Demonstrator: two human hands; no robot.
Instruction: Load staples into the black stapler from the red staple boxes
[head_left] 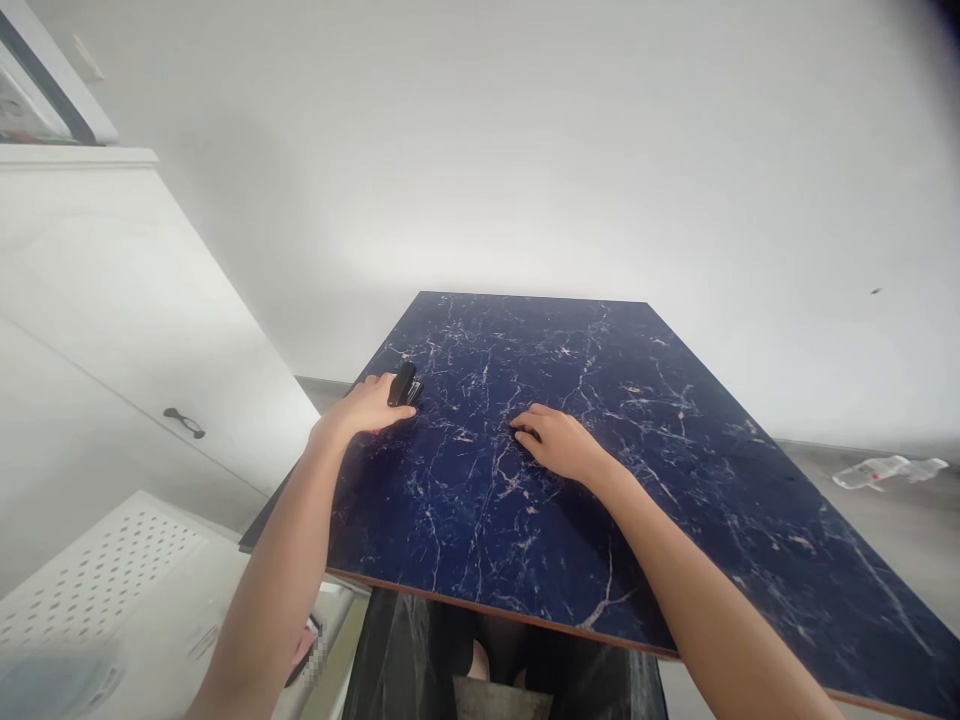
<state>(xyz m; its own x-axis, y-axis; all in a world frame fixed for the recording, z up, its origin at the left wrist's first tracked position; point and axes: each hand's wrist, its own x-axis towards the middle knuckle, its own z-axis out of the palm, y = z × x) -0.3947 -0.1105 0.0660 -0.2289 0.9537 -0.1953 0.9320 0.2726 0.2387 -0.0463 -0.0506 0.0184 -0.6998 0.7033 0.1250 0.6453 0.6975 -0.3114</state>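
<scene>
gripping a black stapler [403, 384] near the left edge of the desk [465, 540], its long axis seemingly slanted toward the far edge, is the left hand [366, 403], while rightward, mid-desk, the right hand [556, 440] curls loosely, around what, if anything, i can't tell.

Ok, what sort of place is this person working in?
Probably a room in a home, though an office is possible: a white cabinet with a dark handle stands at the left, and a blue marble-patterned table sits before a plain pale wall.
</scene>
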